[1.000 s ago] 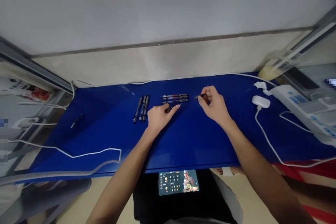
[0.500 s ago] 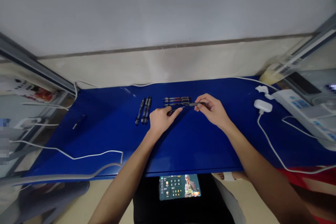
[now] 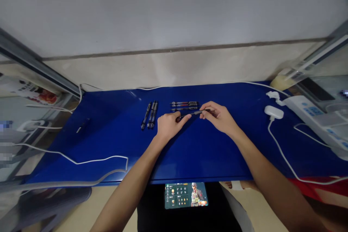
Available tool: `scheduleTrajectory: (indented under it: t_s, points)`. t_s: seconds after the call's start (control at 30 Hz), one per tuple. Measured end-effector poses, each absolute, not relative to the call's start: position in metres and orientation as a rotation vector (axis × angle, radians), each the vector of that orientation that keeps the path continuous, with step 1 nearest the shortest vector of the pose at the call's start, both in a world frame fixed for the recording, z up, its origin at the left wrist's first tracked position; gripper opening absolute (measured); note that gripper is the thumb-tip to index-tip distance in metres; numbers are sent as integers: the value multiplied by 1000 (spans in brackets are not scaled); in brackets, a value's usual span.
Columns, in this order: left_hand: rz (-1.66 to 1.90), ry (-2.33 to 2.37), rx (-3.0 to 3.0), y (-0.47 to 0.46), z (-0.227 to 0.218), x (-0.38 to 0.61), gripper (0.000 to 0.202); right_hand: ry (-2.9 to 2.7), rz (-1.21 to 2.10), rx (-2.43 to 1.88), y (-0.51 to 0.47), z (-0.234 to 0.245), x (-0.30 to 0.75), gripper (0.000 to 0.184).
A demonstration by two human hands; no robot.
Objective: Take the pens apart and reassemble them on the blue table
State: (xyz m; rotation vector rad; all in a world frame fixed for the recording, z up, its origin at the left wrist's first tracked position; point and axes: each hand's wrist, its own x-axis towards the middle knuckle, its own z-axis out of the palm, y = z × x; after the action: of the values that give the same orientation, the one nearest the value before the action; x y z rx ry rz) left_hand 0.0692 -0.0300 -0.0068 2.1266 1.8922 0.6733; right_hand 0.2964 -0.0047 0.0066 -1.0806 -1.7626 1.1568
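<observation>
Pen (image 3: 196, 113), one: pinched by my left hand (image 3: 170, 126) and right hand (image 3: 218, 116), both grips narrow; table (image 3: 201, 148): room toward near edge (image 3: 201, 179).

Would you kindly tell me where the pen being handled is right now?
In the head view, the pen is held between the left hand and right hand, near the middle of the table, just on the person's side of the sideways pens.

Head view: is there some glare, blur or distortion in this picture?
Head view: faint glare on the blue tabletop; head view: the sides look stretched and soft, the power strip included; head view: the held pen is too small for fine detail.
</observation>
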Motion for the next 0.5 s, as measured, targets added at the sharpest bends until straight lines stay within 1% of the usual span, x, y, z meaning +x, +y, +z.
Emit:
scheduleTrajectory:
  t_s: [0.27,0.3,0.4,0.43,0.5]
  points:
    - [578,1603,2383,-35,-12,70,46,-1898,1196,-1101,-8,1,283,22]
    - [575,1570,2394,-35,-13,70,43,-1914,1178,-1130,-9,1,282,25]
    - [547,1513,2441,-35,-13,70,40,-1981,1080,-1248,-10,4,282,45]
    - [528,1517,2448,-34,-12,70,41,-1996,1051,-1269,-10,6,282,46]
    - [493,1547,2438,-34,-11,71,42,-2006,1016,-1251,-11,9,282,38]
